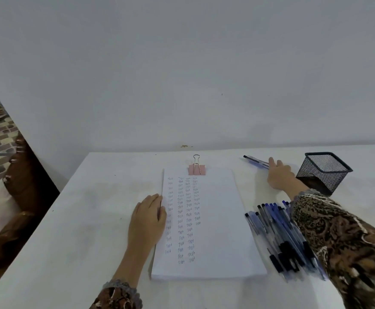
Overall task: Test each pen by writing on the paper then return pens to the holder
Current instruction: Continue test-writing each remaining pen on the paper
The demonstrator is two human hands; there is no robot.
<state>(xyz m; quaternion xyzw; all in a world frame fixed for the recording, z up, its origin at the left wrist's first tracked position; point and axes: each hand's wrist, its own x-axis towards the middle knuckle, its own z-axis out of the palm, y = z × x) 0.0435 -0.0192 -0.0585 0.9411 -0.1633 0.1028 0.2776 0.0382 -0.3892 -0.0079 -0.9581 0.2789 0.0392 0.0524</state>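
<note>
A stack of paper (215,219) is laid on the white table (81,230), held at its far edge by a pink binder clip (196,169); columns of the word "test" are written down its left half. The left hand (147,219) is rested flat, fingers straight, on the paper's left edge. Beyond the paper's far right corner, the right hand (280,175) is laid over the ends of a few pens (254,161); whether they are gripped cannot be told. The black mesh holder (324,172) is stood to the paper's right, past that hand. A pile of pens (280,237) is spread just right of the paper's near half, partly covered by the patterned sleeve (338,237).
</note>
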